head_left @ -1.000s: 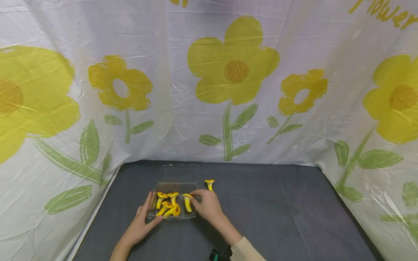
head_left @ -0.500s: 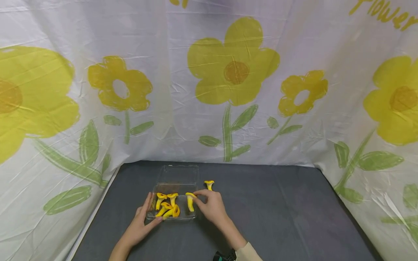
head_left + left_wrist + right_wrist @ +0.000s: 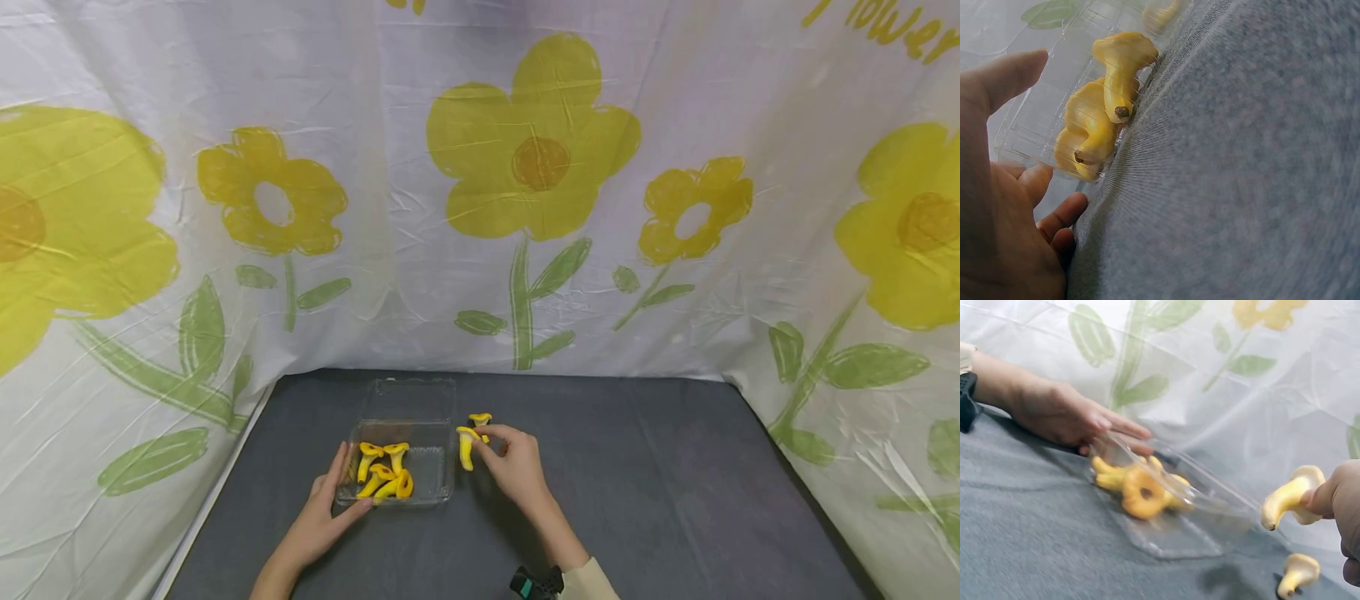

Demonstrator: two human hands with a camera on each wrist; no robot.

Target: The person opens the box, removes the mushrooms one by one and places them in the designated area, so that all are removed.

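My right hand (image 3: pixel 517 467) pinches a yellow chanterelle-like mushroom (image 3: pixel 467 452) between thumb and fingertips, just right of the clear plastic box (image 3: pixel 431 477). In the right wrist view this held mushroom (image 3: pixel 1279 503) is raised above the cloth, with its stem slanting down. Several similar mushrooms (image 3: pixel 370 460) lie in the left part of the box. At the box's front left corner, my left hand (image 3: pixel 318 518) rests with fairly straight fingers along the side and the thumb at the front. Another mushroom (image 3: pixel 478 418) sits on the table, partly hidden behind my right hand.
The box's clear lid (image 3: pixel 409 400) is hinged back, away from me. A dark grey cloth (image 3: pixel 637 483) covers the table. White curtains (image 3: pixel 405 208) with printed yellow flowers stand behind it and along both sides.
My right hand has lifted the mushroom out of the box's right part and carried it right, past the rim. The left hand has stayed at the box.
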